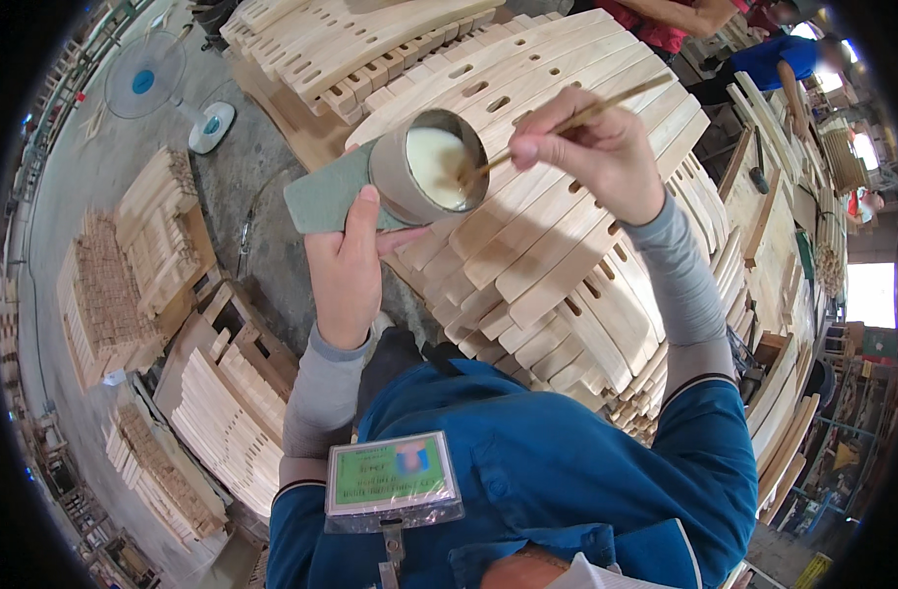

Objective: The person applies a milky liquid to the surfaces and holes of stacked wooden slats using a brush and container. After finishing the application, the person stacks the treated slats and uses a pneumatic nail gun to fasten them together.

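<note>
In my left hand point(347, 270) is a round grey-brown cup point(396, 179), tilted so its mouth faces right. Pale cream liquid point(433, 157) fills part of it. A flat grey-green sheet point(316, 204) is held by the same hand, against the cup's left side; my thumb presses on it. My right hand point(601, 152) pinches a thin brown stick point(621, 97) between thumb and fingers. The stick's lower end reaches into the cup, at the liquid near the right inner wall. Below both hands lie rows of pale slotted wooden boards point(527, 108).
A white-and-blue fan point(146, 80) stands on the floor at far left. Stacks of cut wood point(110, 294) fill the left side. More slotted boards point(355, 39) are piled ahead. At far right, people in red point(665, 29) and blue point(778, 64) stand near long timber pieces.
</note>
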The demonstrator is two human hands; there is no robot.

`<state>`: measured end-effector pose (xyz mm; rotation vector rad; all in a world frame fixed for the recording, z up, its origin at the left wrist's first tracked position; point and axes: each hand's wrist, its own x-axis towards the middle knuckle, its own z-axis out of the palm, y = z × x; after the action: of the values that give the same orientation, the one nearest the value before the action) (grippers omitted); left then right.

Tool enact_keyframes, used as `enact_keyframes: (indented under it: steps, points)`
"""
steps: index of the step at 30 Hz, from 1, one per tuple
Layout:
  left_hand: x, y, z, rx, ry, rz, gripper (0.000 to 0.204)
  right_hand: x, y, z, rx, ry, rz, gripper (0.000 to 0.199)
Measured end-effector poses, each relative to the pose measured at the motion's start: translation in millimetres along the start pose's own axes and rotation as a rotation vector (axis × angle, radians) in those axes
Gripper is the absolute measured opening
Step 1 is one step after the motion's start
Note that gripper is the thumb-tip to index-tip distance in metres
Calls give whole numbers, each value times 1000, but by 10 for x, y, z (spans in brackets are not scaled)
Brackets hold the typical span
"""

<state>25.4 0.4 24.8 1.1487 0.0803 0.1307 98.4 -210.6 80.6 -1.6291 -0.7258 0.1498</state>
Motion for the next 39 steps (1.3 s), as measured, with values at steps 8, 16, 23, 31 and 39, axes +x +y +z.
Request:
enact_keyframes:
  steps: [8,16,23,31,39]
  points:
    - [31,-137,-19,-77,-42,-62,29,-194,425,-184,707,395,369,8]
    - [190,-216,-102,-160,-3,-100,27,233,733,-454,613,314,375,14]
    - [191,-126,-277,-156,98,-77,29,877,912,-635,-35,385,151,20]
    - [184,-138,-367,-137,110,-63,29,1101,1233,-521,-606,84,12,17]
    - [204,-148,-376,-134,118,-62,29,1135,1035,-471,-531,-55,17,14]
